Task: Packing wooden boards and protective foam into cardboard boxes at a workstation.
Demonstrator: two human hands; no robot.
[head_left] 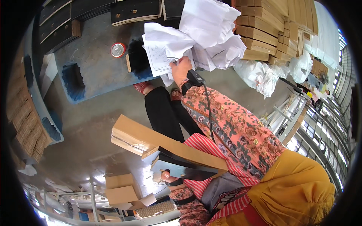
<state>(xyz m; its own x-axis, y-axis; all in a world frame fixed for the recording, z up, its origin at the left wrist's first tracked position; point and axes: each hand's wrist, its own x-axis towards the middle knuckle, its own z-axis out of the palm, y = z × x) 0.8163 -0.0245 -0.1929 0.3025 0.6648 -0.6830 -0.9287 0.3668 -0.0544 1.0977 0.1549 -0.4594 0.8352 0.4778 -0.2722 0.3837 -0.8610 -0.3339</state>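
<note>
High in the picture my right hand [181,69] is closed on printed paper sheets [160,56], which show line drawings. A crumpled pile of white paper [209,24] lies just beyond these sheets. Lower down, my left hand [167,177] grips a black panel [181,167] by its outer side; only the thumb and part of the hand show. Against that panel lies a long brown cardboard carton [151,135], slanting across the front of my body. Where the panel and the carton join is hard to make out. A strap with a small black device circles my right wrist.
A worn blue-grey pallet [98,71] with dark holes bears a red drink can [118,49]. Black drawer-like boxes [135,11] stand behind it. Flat cartons [260,30] are stacked far right, near white plastic bags [260,77]. An opened box [122,192] sits lower left.
</note>
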